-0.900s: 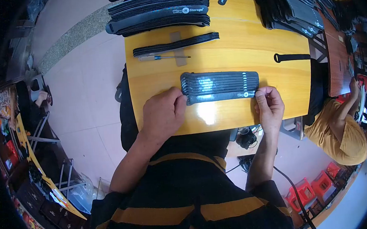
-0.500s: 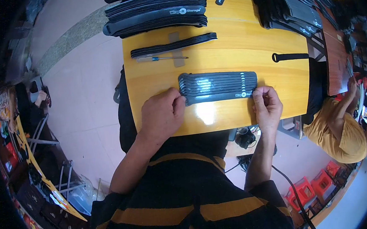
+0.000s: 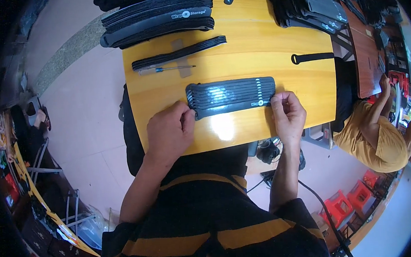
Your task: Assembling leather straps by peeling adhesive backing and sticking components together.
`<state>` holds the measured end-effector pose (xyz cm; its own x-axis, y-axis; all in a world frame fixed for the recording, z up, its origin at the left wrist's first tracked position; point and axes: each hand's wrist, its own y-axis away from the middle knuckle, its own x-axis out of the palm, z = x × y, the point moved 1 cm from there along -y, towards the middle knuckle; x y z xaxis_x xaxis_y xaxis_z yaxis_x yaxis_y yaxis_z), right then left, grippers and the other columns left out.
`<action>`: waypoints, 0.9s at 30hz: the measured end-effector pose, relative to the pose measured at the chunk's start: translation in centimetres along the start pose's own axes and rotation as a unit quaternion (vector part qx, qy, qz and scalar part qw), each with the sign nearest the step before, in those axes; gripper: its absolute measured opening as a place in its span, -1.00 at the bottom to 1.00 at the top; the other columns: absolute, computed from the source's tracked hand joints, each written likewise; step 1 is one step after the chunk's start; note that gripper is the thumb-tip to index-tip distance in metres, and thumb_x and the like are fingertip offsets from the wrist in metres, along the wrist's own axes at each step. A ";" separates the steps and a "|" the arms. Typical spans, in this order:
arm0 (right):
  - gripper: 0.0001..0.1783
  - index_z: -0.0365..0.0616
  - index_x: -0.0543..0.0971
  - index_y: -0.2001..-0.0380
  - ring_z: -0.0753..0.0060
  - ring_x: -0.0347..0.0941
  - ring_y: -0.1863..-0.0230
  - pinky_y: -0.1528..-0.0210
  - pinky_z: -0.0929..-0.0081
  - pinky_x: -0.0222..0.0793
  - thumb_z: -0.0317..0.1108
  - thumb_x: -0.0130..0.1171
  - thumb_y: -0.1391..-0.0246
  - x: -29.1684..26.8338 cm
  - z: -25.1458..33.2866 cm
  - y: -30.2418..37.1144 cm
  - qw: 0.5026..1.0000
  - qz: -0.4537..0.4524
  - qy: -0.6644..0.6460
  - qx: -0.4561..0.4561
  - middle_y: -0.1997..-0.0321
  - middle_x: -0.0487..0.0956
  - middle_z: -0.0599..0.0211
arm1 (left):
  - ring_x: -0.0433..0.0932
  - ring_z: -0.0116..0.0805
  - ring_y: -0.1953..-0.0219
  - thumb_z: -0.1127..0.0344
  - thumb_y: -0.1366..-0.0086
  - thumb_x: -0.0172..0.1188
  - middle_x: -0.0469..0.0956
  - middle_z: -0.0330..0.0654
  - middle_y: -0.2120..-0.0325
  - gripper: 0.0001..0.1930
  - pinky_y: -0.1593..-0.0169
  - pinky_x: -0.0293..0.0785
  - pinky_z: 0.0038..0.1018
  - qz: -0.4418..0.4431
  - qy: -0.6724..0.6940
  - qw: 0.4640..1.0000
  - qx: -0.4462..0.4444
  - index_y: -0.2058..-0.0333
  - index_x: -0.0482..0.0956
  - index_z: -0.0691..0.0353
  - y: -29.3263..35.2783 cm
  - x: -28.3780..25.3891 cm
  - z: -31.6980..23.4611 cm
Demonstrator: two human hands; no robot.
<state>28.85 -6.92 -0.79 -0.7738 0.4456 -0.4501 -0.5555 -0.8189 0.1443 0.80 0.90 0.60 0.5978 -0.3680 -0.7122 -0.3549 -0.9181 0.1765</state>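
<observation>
A fanned row of black hook-and-loop straps point(image 3: 227, 95) lies overlapping on the yellow wooden table point(image 3: 252, 118), with white print near the right ends. At the lower left end of the row, my left hand point(image 3: 171, 130) is closed, its thumb and fingertips on the end of the nearest strap. My right hand point(image 3: 288, 116) pinches the right end of that same strap between thumb and forefinger. Beyond the row, a flat bundle of black straps point(image 3: 179, 53) rests beside a thin screwdriver with a blue handle point(image 3: 162, 69).
Tall stacks of black straps point(image 3: 159, 20) stand at the far left, with another heap point(image 3: 309, 9) at the far right. One looped black strap point(image 3: 313, 57) lies by the right edge. A person in a yellow shirt point(image 3: 373, 137) sits to the right, near red stools point(image 3: 337, 207).
The whole scene has shifted slightly left in the picture. Both hands keep their places at the two ends of the strap row.
</observation>
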 end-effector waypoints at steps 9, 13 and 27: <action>-0.90 -0.26 0.61 0.31 0.77 0.36 0.44 0.36 0.70 0.35 -0.46 0.27 -0.32 0.2 -0.2 -0.2 1.000 -0.010 0.028 -0.003 0.46 0.54 0.58 | 0.66 -0.11 0.51 0.31 -0.36 0.25 0.63 -0.05 0.56 -0.85 0.35 0.58 -0.25 -0.004 -0.003 1.000 -0.001 0.39 0.59 0.22 0.1 0.0 0.1; -0.90 -0.27 0.60 0.31 0.79 0.37 0.44 0.36 0.72 0.35 -0.47 0.27 -0.31 0.1 -0.9 -0.2 0.999 -0.018 0.027 -0.023 0.47 0.53 0.59 | 0.67 -0.07 0.48 0.30 -0.36 0.25 0.64 -0.03 0.53 -0.85 0.32 0.59 -0.22 -0.014 0.008 1.000 0.010 0.38 0.59 0.23 0.1 0.4 0.3; -0.90 -0.22 0.61 0.27 0.82 0.29 0.44 0.37 0.76 0.25 -0.42 0.27 -0.34 0.3 -0.3 -0.1 0.998 -0.013 0.051 -0.018 0.46 0.48 0.66 | 0.69 -0.05 0.46 0.28 -0.37 0.23 0.67 -0.02 0.50 -0.83 0.30 0.62 -0.22 0.001 -0.026 1.000 -0.001 0.37 0.59 0.23 0.1 0.1 0.0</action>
<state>28.72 -6.80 -1.18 -0.7229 0.4297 -0.5411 -0.5624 -0.8208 0.0996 0.85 0.71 0.54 0.5588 -0.3612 -0.7465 -0.3537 -0.9180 0.1794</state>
